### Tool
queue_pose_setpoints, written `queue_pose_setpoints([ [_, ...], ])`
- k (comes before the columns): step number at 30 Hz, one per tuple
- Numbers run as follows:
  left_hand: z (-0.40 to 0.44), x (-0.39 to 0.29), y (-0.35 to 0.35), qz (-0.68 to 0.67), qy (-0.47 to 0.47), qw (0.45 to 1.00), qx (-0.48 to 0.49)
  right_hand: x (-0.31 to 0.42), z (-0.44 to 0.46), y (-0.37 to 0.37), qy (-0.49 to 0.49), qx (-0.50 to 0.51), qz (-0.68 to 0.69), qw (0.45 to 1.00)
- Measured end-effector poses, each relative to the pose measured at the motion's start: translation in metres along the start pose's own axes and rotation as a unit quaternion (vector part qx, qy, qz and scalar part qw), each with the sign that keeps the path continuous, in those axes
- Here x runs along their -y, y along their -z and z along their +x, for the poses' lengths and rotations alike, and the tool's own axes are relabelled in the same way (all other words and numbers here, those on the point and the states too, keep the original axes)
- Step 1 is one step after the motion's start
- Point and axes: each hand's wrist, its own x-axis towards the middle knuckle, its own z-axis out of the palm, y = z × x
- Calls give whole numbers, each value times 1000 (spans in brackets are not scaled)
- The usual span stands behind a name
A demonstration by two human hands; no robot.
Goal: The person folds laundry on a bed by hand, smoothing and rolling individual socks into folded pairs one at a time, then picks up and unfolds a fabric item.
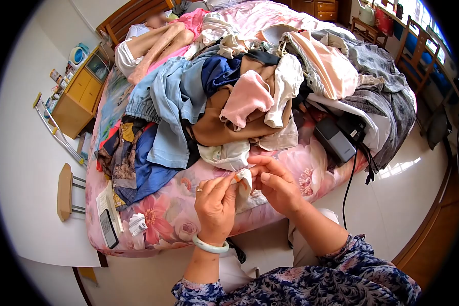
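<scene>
White cloth (245, 184) with a small orange part is between the two hands, above the near edge of the bed (186, 224). The left hand (217, 204) grips this cloth with the thumb and fingers pressed together; a pale bangle (210, 246) is around its wrist. The right hand (279, 187) is beside the cloth, its fingers partly open and bent, and I cannot tell if its fingertips touch the cloth. Behind the hands lies a pile of clothes (209, 130), with a pink cloth (247, 99) on top and light blue trousers (174, 115) to the left. At the near left corner of the bed are a phone (108, 228) and crumpled white paper (137, 224). Right of the pile sits a dark grey box (335, 140). Toward the far left corner, a person (158, 48) lies with bent legs.
</scene>
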Motion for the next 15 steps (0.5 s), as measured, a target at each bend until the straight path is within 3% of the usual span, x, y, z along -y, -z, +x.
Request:
queue_pose_setpoints([
  [1, -2, 0, 0, 2, 1, 1000, -1, -5, 1, 3, -1, 1, 1, 1000],
  [3, -4, -1, 0, -79, 95, 992, -8, -16, 3, 6, 13, 29, -96, 995],
  [6, -2, -11, 1, -81, 117, 990, -20, -30, -1, -6, 20, 6, -99, 995],
  [9, -7, -9, -4, -16, 35, 999, -29, -34, -4, -7, 40, -16, -125, 991],
  [13, -5, -8, 6, -56, 73, 995, -35, -23, -5, 0, 26, -25, -184, 982],
  [15, -8, 2, 14, -179, 200, 963, -34, -20, -1, 1, 49, -29, -195, 979],
])
